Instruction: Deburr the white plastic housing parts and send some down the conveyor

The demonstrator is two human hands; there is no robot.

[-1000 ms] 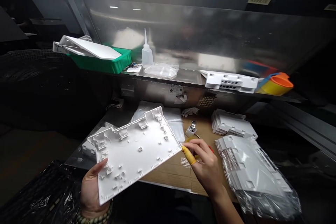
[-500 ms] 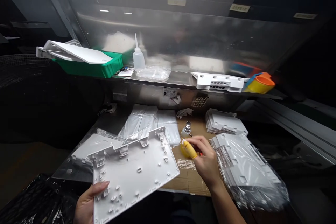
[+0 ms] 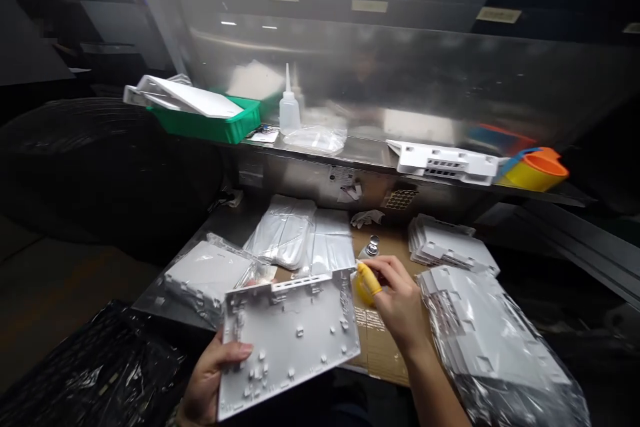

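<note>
My left hand [image 3: 207, 370] grips a white plastic housing panel [image 3: 285, 347] by its left edge, thumb over the inner face. That inner face, with its clips and small posts, is turned up towards me. My right hand [image 3: 397, 297] is closed in a pinch just off the panel's upper right corner. A yellow finger cover [image 3: 369, 278] sits on one of its digits. Something small and white shows at the pinched tips, too small to name. Behind these fingers stands a pump bottle [image 3: 371, 248] with its metal lid raised.
Bagged white panels [image 3: 495, 327] lie on the right, with a stack of panels [image 3: 453, 243] behind. Clear plastic bags [image 3: 285, 230] and a wrapped panel [image 3: 210, 270] lie on the left. The shelf [image 3: 370, 153] above bears a green bin [image 3: 205, 123], a squeeze bottle [image 3: 289, 113] and a tape roll [image 3: 537, 170].
The view has swung left, so the surroundings sit further right. The panel has tipped, its upper edge now showing a row of slots, and its right corner is now close to my right hand.
</note>
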